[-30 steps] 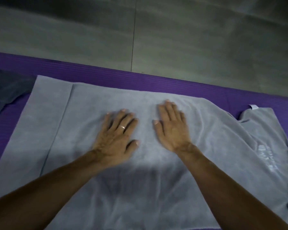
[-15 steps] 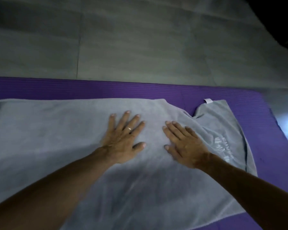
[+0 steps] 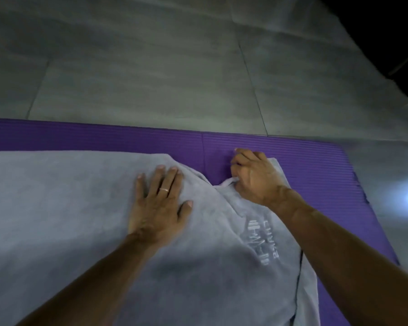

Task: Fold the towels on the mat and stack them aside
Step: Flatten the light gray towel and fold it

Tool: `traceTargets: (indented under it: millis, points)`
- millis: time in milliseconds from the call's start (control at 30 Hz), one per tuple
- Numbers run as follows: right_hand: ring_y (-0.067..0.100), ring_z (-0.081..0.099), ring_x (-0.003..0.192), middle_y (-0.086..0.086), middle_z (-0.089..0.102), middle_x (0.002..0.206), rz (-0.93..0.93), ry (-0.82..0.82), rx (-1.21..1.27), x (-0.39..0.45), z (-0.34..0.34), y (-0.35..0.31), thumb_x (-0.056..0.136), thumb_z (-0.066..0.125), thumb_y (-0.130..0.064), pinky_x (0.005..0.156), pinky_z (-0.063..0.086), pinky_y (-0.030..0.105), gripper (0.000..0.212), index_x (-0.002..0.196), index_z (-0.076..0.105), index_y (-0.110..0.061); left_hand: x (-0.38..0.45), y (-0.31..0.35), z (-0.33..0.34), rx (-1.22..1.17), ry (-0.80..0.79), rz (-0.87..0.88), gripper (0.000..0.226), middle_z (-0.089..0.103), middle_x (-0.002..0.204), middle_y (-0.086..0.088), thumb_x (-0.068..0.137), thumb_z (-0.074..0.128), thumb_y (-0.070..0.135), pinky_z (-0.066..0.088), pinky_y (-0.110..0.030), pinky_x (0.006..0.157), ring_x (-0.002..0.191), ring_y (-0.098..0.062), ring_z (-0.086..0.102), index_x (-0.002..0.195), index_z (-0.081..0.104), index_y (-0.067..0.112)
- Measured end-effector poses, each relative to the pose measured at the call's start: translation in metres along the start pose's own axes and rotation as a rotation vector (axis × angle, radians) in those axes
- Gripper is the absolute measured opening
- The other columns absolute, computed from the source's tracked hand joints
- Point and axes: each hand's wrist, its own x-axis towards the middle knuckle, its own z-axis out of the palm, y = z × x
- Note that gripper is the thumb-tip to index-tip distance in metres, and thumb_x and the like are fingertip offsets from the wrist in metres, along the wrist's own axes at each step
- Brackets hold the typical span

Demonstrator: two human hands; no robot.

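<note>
Grey and soft, the towel (image 3: 80,220) lies spread out on the purple mat (image 3: 316,175). It covers most of the mat from the left edge of the head view to near the right end. Its cloth looks smooth on the left and a bit wrinkled in the middle. On the right part there is pale, blurry writing (image 3: 264,241) stitched into it, too fuzzy to read. The far edge of the towel dips in a V shape, and purple mat shows in the gap. A thin dark seam runs down the right side of the towel.

The left hand (image 3: 158,208) lies flat on the towel with its fingers straight and spread, pressing the cloth down. A ring (image 3: 163,189) is on one finger.

The right hand (image 3: 254,177) is at the far right corner of the towel. Its fingers are curled, and its grip pinches the cloth there, next to a small pale loop (image 3: 229,182). Part of that corner is hidden under the hand.

Beyond the mat is a grey tiled floor (image 3: 151,78).
</note>
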Motion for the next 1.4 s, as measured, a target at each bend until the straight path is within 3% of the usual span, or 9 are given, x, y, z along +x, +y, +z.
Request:
traceTargets:
  millis: [400,500,633,733,900,967,1133,1233,1400]
  points:
    - [0.030,0.062,0.095,0.007,0.068,0.098,0.510,-0.082,0.119,0.008,0.005,0.071,0.090,0.057,-0.029,0.096,0.034,0.041,0.015,0.100,0.048,-0.023,0.000,0.003,-0.008,0.019,-0.071,-0.011,0.106,0.000,0.163,-0.001,0.074,0.000,0.086,-0.005,-0.054,0.118,0.149,-0.022,-0.007,0.155,0.001,0.017]
    - [0.033,0.049,0.119,0.013,0.056,0.124,0.654,-0.169,0.027,0.009,0.001,0.069,0.085,0.064,-0.035,0.105,0.030,0.051,0.048,0.126,0.046,-0.018,0.002,0.004,-0.007,0.036,-0.084,-0.014,0.116,-0.006,0.163,-0.001,0.067,0.003,0.092,-0.009,-0.054,0.117,0.149,-0.022,-0.013,0.155,-0.004,0.017]
    - [0.037,0.048,0.121,0.016,0.053,0.131,0.241,0.297,0.158,0.016,-0.007,-0.012,0.074,0.065,-0.029,0.102,0.039,0.051,0.056,0.126,0.055,-0.011,0.003,0.003,-0.002,0.032,-0.091,-0.017,0.123,0.002,0.163,-0.005,0.065,0.020,0.095,-0.005,-0.056,0.117,0.150,-0.025,-0.006,0.155,0.003,0.014]
    - [0.029,0.047,0.130,0.009,0.051,0.141,-0.154,0.157,0.402,0.009,0.018,-0.073,0.093,0.038,-0.037,0.107,0.038,0.047,0.050,0.135,0.054,-0.016,0.003,0.004,-0.001,0.026,-0.086,-0.015,0.121,0.013,0.162,-0.008,0.066,0.020,0.094,0.001,-0.058,0.117,0.150,-0.027,0.005,0.154,0.014,0.011]
    - [0.026,0.002,0.150,0.004,0.000,0.164,0.571,-0.026,0.311,-0.003,0.057,0.014,0.099,0.009,-0.054,0.119,0.005,0.054,0.064,0.156,0.004,-0.025,0.004,0.006,-0.003,0.026,-0.053,-0.033,0.113,-0.001,0.163,0.000,0.069,-0.009,0.088,-0.008,-0.054,0.117,0.149,-0.021,-0.009,0.155,0.005,0.015]
    - [0.033,0.008,0.149,0.015,0.008,0.162,0.692,0.008,0.314,-0.014,0.053,0.020,0.099,0.016,-0.050,0.118,0.011,0.057,0.066,0.155,0.012,-0.014,0.004,0.006,-0.005,0.043,-0.071,-0.038,0.110,-0.006,0.163,0.001,0.070,-0.013,0.085,-0.008,-0.055,0.117,0.149,-0.021,-0.013,0.155,0.000,0.017]
    - [0.027,0.022,0.147,0.006,0.026,0.159,0.205,0.075,0.346,-0.099,0.062,-0.068,0.097,0.027,-0.052,0.117,0.023,0.051,0.065,0.151,0.032,-0.016,0.008,0.004,-0.012,0.009,-0.175,-0.026,0.096,-0.012,0.162,0.004,0.078,-0.004,0.079,-0.011,-0.053,0.117,0.147,-0.019,-0.018,0.154,-0.005,0.020]
    - [0.027,0.025,0.146,0.008,0.027,0.159,0.561,0.053,0.296,-0.152,0.078,-0.055,0.095,0.024,-0.054,0.113,0.026,0.054,0.070,0.151,0.031,-0.012,0.014,-0.005,-0.021,-0.059,-0.315,-0.028,0.076,-0.018,0.161,0.007,0.094,0.011,0.065,-0.014,-0.049,0.117,0.146,-0.015,-0.022,0.154,-0.009,0.023]
    - [0.034,0.042,0.134,0.018,0.046,0.144,0.405,0.130,0.331,-0.180,0.057,-0.090,0.090,0.040,-0.039,0.107,0.037,0.049,0.053,0.132,0.051,-0.008,-0.057,-0.007,-0.021,-0.081,-0.048,0.084,0.070,0.016,0.161,-0.008,0.095,0.020,0.047,0.006,-0.055,0.118,0.149,-0.027,0.009,0.152,0.020,0.006]
